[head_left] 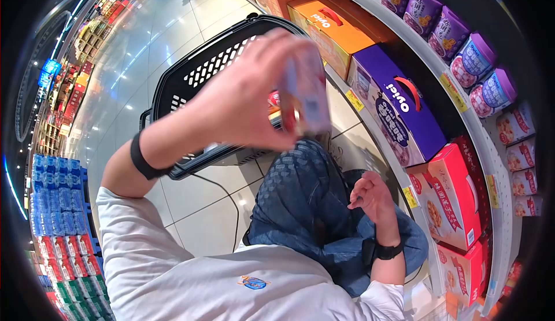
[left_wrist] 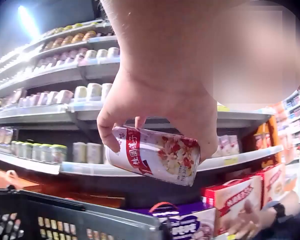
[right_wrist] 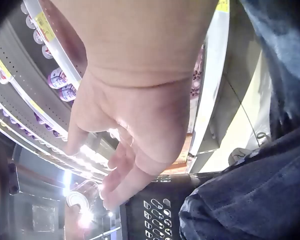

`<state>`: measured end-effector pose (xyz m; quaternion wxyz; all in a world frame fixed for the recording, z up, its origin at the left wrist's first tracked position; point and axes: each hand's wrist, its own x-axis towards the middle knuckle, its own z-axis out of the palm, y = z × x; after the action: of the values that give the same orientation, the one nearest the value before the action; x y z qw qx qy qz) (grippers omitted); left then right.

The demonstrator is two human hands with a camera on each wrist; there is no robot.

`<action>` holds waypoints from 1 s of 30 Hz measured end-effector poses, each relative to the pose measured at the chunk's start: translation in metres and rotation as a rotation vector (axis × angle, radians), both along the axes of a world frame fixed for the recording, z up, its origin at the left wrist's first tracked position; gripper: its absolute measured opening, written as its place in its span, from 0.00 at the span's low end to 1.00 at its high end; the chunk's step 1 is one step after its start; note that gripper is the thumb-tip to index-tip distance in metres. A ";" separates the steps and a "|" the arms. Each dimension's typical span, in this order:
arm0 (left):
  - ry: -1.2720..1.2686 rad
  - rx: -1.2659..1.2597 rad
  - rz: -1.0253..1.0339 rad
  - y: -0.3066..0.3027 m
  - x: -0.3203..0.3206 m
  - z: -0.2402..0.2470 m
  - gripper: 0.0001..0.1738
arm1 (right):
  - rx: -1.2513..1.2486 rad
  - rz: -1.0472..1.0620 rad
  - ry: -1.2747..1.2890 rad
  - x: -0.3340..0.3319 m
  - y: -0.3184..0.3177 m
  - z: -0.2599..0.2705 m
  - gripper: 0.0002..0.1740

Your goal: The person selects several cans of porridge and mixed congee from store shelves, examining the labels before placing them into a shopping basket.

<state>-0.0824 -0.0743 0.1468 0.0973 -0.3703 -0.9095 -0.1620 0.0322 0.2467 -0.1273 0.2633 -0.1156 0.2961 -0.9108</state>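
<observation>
My left hand (head_left: 245,92) grips a printed can (head_left: 312,92), blurred, above the right side of a black basket (head_left: 193,61). In the left wrist view the left hand (left_wrist: 160,100) holds this white and red can (left_wrist: 155,155) from above, fingers on one end and thumb on the other; the can lies nearly level, slightly tilted. The basket's rim (left_wrist: 90,212) is below. My right hand (head_left: 376,199) hangs above my leg with loosely bent fingers and holds nothing. The right wrist view shows the right hand (right_wrist: 135,120) with its palm visible.
Along the right runs a shelf (head_left: 462,113) with purple-lidded cups (head_left: 477,58) and smaller cans (head_left: 514,124). Boxes stand on the floor beside it: orange (head_left: 332,26), purple (head_left: 399,107) and red (head_left: 448,196). Stacked packs of bottles (head_left: 58,205) are at the left.
</observation>
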 end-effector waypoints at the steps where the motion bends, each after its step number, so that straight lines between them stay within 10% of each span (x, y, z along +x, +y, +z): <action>1: 0.018 0.009 0.059 -0.010 -0.013 0.003 0.59 | 0.001 -0.024 0.004 -0.002 -0.002 0.002 0.46; 16: -0.217 -0.642 0.418 -0.083 -0.158 -0.132 0.65 | -0.024 -0.171 -0.032 -0.012 0.002 -0.001 0.35; 30: -0.377 -0.370 0.391 -0.088 -0.167 -0.132 0.69 | -0.011 -0.188 0.001 -0.012 0.002 0.005 0.29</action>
<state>-0.2495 -0.1624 0.0151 -0.1122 -0.1636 -0.9794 -0.0381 0.0205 0.2490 -0.1218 0.1758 -0.0892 0.3006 -0.9331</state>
